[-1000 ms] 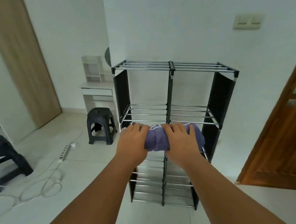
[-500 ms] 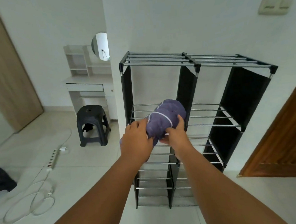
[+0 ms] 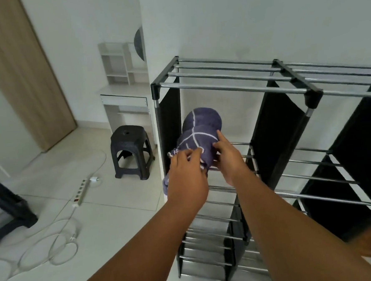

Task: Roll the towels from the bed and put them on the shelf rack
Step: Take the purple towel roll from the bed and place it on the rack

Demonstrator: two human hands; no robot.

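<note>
A rolled purple towel [image 3: 201, 130] with thin white stripes points lengthwise into the left compartment of the black and chrome shelf rack [image 3: 237, 87], over its middle tier of bars. My left hand [image 3: 188, 179] grips the towel's near end from the left. My right hand [image 3: 229, 159] holds the roll from the right, fingers curled against its side. A loose corner of the towel hangs below my left hand. The bed is out of view.
A black plastic stool [image 3: 132, 151] stands left of the rack before a white vanity desk [image 3: 125, 98]. A power strip [image 3: 81, 191] and white cables [image 3: 56, 241] lie on the tiled floor. A wooden door [image 3: 24, 70] is at left.
The towel has turned from lying crosswise to pointing into the rack and has gone deeper into the left compartment. My view has moved closer to the rack.
</note>
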